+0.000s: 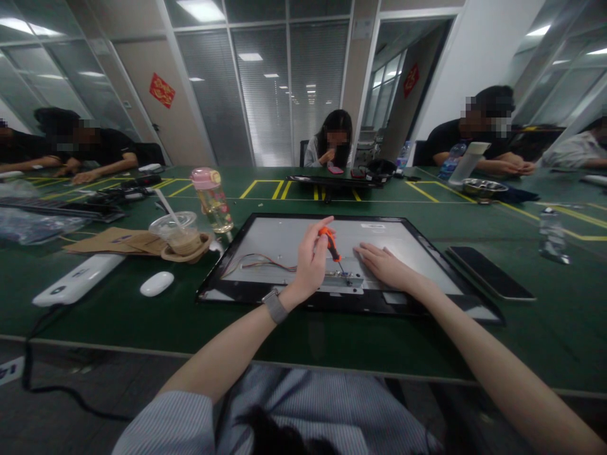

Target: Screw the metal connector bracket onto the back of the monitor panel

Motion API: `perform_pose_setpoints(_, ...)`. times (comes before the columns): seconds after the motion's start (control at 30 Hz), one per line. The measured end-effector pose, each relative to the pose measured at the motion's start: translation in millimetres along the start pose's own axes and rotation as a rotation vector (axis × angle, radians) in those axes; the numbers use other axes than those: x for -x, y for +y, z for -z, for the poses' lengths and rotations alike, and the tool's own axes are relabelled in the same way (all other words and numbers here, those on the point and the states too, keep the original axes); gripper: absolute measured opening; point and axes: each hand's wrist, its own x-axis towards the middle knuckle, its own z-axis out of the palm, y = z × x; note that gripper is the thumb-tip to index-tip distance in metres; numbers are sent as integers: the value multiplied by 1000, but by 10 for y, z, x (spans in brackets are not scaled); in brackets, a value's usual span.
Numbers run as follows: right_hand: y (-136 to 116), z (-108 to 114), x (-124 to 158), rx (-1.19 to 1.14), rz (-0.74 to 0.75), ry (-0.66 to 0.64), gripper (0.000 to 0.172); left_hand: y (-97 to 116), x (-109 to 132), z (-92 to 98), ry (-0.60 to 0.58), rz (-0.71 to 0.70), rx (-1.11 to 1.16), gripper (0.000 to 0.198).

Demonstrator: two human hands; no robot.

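A flat monitor panel [265,237] with a black frame and a silver back lies on the table in front of me. My left hand [313,259], a watch on its wrist, is closed on a screwdriver [331,243] with an orange and black handle. The tool tilts, its shaft reaching down to a small metal bracket [348,281] near the panel's front edge; the exact tip contact is too small to make out. My right hand [386,265] rests open on the panel, right of the bracket. Thin coloured wires [265,260] run leftward from the bracket area.
Left of the panel are an iced drink cup [177,230], a pink-lidded bottle [213,202], a white oval case [157,284] and a white power strip [78,280]. A phone [490,273] lies right. Another dark panel [334,181] and several seated people are farther back.
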Motion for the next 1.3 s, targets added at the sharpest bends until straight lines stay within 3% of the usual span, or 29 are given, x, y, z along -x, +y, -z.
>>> perform_pose_setpoints(0.13, 4, 3, 7, 24, 17, -5, 55, 24, 12, -5, -40, -19, 10, 36)
perform_pose_setpoints(0.37, 18, -15, 3, 33, 55, 25, 56, 59, -3, -19, 6, -203, -112, 28)
perform_pose_setpoints(0.73, -1, 17, 20, 1, 12, 4, 55, 20, 35, -50, -52, -90, -2, 31)
perform_pose_setpoints(1.03, -13, 18, 19, 16, 9, 3, 56, 68, 0, -17, 16, -238, -138, 23)
perform_pose_setpoints(1.3, 0, 19, 20, -11, 15, 4, 55, 55, -5, -33, -6, -198, -94, 25)
